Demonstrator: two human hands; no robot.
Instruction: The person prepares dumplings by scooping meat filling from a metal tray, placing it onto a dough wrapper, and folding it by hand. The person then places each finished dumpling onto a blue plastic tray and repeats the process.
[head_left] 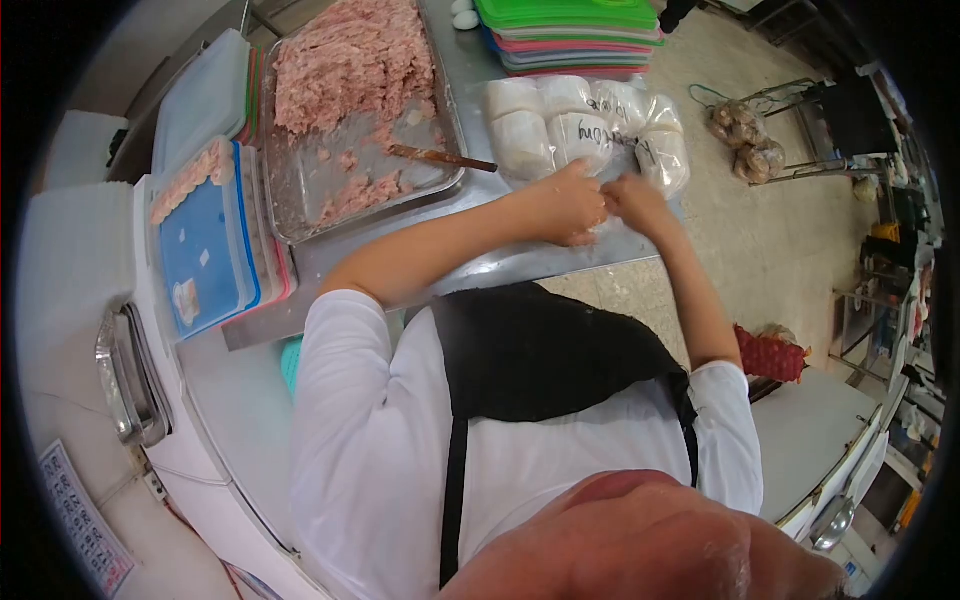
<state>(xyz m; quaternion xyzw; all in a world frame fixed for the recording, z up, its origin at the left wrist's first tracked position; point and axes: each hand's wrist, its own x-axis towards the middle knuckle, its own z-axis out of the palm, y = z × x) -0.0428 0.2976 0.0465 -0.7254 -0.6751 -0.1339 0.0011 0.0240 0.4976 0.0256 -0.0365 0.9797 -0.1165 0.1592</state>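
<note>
My left hand (572, 205) and my right hand (637, 204) meet at the near side of plastic-wrapped packs of white rounds (525, 140), some marked with black handwriting. The left fingers are curled and pressed together. The right ones are pinched close against them, slightly blurred. Whatever lies between them is too small or hidden to name. Left of my hands, a brown wooden stick or spatula (440, 157) rests across the rim of a metal tray (282, 215). Raw ground meat mixture (350, 65) fills the tray's far part, with smaller scraps nearer me.
Left of the tray, a blue lid (205, 262) bears a row of small filled pieces (195, 180). Stacked green, pink and blue lids (570, 25) stand at the back of the metal table (480, 262). Bagged goods (757, 160) lie on the floor to the right.
</note>
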